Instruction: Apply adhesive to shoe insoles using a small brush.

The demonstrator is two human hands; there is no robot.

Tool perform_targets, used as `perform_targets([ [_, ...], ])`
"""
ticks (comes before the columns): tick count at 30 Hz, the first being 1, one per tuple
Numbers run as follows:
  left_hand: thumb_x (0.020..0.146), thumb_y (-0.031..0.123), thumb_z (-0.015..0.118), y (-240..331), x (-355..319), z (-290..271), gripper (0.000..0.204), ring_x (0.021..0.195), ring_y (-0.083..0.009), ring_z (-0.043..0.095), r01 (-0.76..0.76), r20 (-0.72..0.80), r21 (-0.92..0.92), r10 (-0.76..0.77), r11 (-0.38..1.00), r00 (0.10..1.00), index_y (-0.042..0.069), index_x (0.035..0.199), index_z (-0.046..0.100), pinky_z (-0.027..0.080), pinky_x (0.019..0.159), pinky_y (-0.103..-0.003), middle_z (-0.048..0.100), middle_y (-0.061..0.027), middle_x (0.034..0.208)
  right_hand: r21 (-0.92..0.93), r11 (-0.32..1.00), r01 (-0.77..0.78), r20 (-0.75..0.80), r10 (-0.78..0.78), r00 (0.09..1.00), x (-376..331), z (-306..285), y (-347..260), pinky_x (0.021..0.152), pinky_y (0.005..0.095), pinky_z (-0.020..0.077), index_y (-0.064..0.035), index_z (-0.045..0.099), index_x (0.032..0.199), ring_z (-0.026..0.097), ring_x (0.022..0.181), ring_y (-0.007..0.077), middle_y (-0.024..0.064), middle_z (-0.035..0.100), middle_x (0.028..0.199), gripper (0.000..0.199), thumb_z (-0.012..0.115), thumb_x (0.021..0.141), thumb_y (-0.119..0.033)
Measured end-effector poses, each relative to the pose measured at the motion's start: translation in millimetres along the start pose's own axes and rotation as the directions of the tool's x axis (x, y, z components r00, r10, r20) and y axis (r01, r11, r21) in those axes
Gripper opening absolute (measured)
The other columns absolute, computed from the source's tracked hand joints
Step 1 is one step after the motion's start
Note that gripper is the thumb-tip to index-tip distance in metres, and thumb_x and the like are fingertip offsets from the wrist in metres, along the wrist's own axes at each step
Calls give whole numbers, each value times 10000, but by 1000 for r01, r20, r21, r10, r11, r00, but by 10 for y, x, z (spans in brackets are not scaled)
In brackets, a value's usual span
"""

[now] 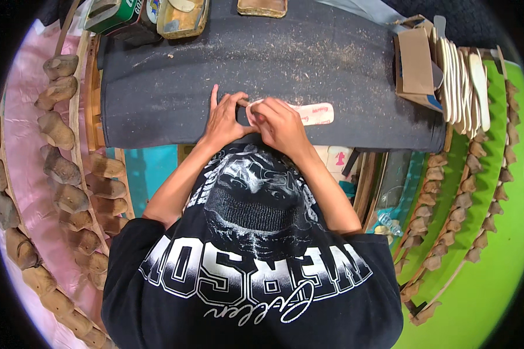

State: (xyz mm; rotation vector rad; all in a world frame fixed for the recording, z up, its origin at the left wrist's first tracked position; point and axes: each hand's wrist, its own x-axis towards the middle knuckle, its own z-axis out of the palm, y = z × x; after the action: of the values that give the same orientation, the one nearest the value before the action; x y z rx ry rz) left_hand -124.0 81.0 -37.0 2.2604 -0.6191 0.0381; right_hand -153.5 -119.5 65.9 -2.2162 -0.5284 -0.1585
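Both hands meet at the near edge of the dark, dust-strewn bench. The right hand lies over the heel end of a pale insole, its fingers curled down and pinching that end; the rest of the insole runs out flat to the right of the fingers. The left hand sits just to the left, touching the right one. Its forefinger points straight up the bench, and its thumb and other fingers close narrowly on something small at the insole's end, perhaps a short tool. What it is I cannot tell, since the fingers hide it.

Well beyond the fingers to the right stands a stack of insoles beside a cardboard box. Far ahead of the fingers, at the bench's back edge, are a tin and two worn pads. Rows of wooden lasts line the racks to either side.

Risks, as I judge them: the insole is thin and held only at one end, so a firm push from the left fingers could slide or buckle it. The grit on the bench could mark its underside. The fingertips are crowded together, so a slip of whatever the left hand holds could catch the right fingers.
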Motion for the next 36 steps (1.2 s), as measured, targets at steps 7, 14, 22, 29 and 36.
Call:
perform_targets([
  [7,615,514,985,168,24,-134,1029,1150,-256,666,53,75,55,-57,997,996,116,1469,570,109,1338,-613,733,-50,1078,76,924,-374,-249,381,890,-412,-561,555,809,373,586,-9,699,1039,751,904,293,140,751,998,124,767,963,-81],
  [14,648,525,961,374,151,11,924,1061,-280,617,46,93,119,-57,992,994,141,1437,673,147,1318,-632,601,-62,1004,-152,948,-280,-273,232,934,-437,-445,428,723,383,572,-48,725,1074,727,846,310,145,727,962,191,774,890,-27],
  [22,623,458,998,501,333,326,820,1092,-266,617,63,25,162,-68,985,997,138,1336,750,204,1306,-617,616,-53,1054,474,784,-401,-649,619,443,-657,-997,1271,698,328,565,-11,684,1023,671,767,143,62,730,906,162,751,1025,-159],
  [29,638,451,993,457,383,450,792,1212,-294,586,44,-66,187,-32,981,997,151,1329,745,217,1302,-606,631,-60,1196,-358,905,-230,-287,128,949,-340,-738,767,762,434,615,-127,703,1007,715,887,298,60,709,930,179,694,837,-71],
  [36,641,461,989,474,376,426,786,1232,-298,566,42,-86,177,-27,983,996,173,1329,740,213,1301,-612,628,-58,1224,370,824,-429,-488,566,665,-295,-944,1276,724,330,573,-21,699,1058,723,796,164,87,766,916,222,785,997,-216],
])
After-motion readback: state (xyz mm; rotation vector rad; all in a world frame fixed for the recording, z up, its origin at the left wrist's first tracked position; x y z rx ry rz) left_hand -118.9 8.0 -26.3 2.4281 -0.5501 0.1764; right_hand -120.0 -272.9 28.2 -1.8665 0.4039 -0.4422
